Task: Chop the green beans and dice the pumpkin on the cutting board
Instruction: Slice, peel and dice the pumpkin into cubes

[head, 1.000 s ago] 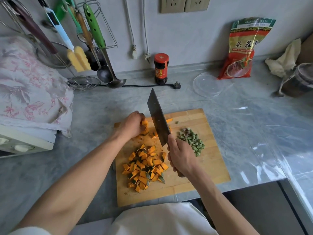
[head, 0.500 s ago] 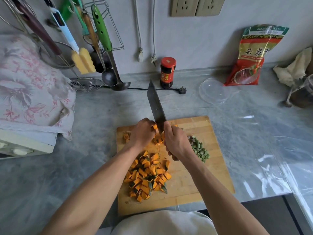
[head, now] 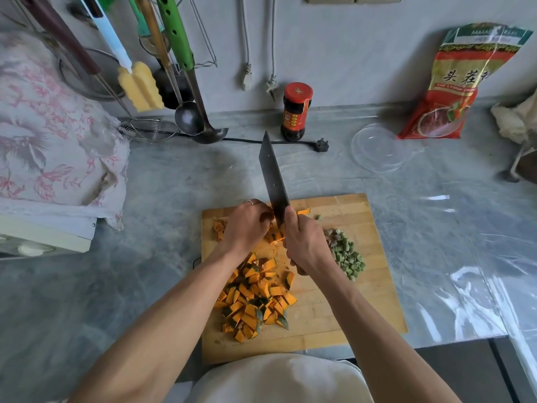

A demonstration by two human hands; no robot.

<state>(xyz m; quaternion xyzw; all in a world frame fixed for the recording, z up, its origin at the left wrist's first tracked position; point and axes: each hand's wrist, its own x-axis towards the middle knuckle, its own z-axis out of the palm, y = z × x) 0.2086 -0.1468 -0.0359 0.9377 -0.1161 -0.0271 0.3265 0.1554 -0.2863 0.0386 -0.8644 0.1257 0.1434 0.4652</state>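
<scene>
A wooden cutting board lies on the grey counter. A pile of diced orange pumpkin sits on its near left part, and a small heap of chopped green beans lies to the right. My right hand grips the handle of a dark cleaver, whose blade points away over the board's far edge. My left hand is curled over uncut pumpkin strips right beside the blade. A thin pumpkin slice shows past the blade.
A dark sauce jar with a red lid stands behind the board beside a black plug and cord. A clear plastic lid and a red bag are at the back right. Ladles hang at the left above a floral cloth.
My right hand has slid forward along the board with the cleaver, closing up against my left hand over the pumpkin strips. The camera has tilted down.
</scene>
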